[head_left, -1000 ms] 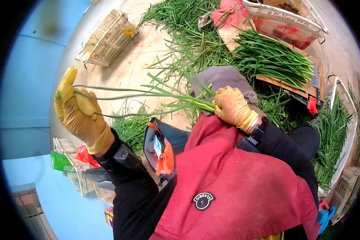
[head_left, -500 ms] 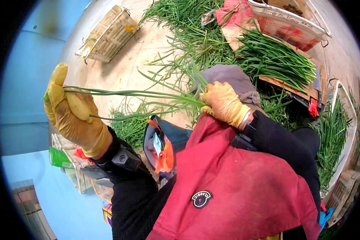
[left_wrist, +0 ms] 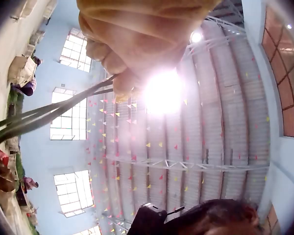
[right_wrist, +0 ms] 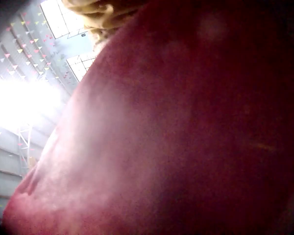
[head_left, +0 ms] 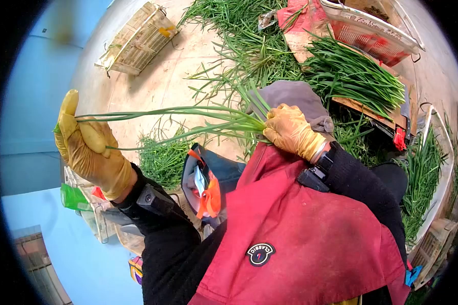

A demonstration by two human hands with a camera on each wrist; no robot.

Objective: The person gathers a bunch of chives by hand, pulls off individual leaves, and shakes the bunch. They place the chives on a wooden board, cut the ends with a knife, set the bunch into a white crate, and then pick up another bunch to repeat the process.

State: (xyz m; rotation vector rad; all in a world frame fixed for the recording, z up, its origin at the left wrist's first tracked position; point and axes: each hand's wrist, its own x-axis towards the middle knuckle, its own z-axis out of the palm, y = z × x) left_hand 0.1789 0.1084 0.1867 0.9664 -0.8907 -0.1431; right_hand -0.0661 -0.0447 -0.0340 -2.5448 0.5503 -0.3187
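Both hands wear yellow rubber gloves. In the head view my left hand (head_left: 94,152), out to the left, holds the long tips of several green chive leaves (head_left: 163,113), with one finger pointing up. My right hand (head_left: 292,133), in front of the red apron (head_left: 300,223), grips the same small bunch at its pale lower end. The leaves stretch nearly level between the hands. The left wrist view has the gloved left hand (left_wrist: 132,39) at the top with dark leaves (left_wrist: 49,110) running down from it. Red cloth (right_wrist: 176,127) fills most of the right wrist view, hiding the right hand's grip.
A thick bundle of chives (head_left: 356,76) lies on a board at the right, beside a white crate (head_left: 374,35). Loose chives (head_left: 259,51) cover the floor ahead. More fill a white container (head_left: 427,173) at far right. A plastic basket (head_left: 137,40) stands upper left.
My left hand has shifted left, away from the body. The right hand went left, then slightly back right, still gripping the bunch. The leaves between the hands now run closer together.
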